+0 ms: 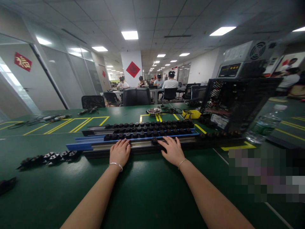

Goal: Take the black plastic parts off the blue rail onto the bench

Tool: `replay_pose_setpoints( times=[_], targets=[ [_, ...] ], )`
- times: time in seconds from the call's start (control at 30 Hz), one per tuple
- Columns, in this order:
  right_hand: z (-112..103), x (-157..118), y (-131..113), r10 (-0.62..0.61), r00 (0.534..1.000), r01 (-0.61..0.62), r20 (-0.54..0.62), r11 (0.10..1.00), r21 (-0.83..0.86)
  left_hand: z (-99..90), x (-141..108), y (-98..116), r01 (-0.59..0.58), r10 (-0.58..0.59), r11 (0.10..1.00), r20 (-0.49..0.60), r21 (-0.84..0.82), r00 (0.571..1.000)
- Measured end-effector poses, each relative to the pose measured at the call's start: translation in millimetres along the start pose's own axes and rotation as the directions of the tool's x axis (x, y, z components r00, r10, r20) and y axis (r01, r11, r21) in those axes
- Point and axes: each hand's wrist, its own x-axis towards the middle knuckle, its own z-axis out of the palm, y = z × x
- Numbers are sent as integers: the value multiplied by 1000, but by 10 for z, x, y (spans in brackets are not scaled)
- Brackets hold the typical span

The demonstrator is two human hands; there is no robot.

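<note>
Several long rails lie side by side across the green table, carrying rows of small black parts [143, 129]. My left hand [119, 153] rests on the nearest rail [140, 144], fingers slightly apart and pointing forward. A single black part [154, 141] sits on that rail between my hands. Beside it on the right is my right hand [172, 151], its fingers spread over the rail and the index finger close to the part. Blue strips [79, 146] stick out at the rails' left end. Neither hand shows anything held.
Loose black and silver parts [53, 157] lie at the left. Behind the rails are a metal bowl [153, 111] and a yellow tray [194, 114]. An open computer case [234, 101] and a water bottle [265, 124] stand at the right. People sit at far tables.
</note>
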Motion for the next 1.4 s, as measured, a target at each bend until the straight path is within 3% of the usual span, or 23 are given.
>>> replay_pose_setpoints(
  times=[0.17,0.37,0.63,0.87,1.03,1.4],
  targets=[
    [-23,-1,-37,7,1000,-7,15,1000,-2,11,-6,23,-41,41,999,-25,8,999],
    [-20,4,-83,11,999,-11,36,1000,-4,-26,-38,179,-162,163,987,36,-11,986],
    [-20,-21,-124,23,1000,-24,12,1000,3,18,-52,333,-133,132,991,56,17,990],
    [18,-20,-165,20,1000,-20,-11,1000,5,117,-74,691,-82,84,996,66,-26,994],
    [12,-9,-155,8,1000,-8,-7,1000,17,167,-127,910,-183,184,979,5,-87,983],
    [-30,8,-194,1,999,-1,39,1000,4,104,-173,906,-246,245,958,-22,-150,969]
  ],
)
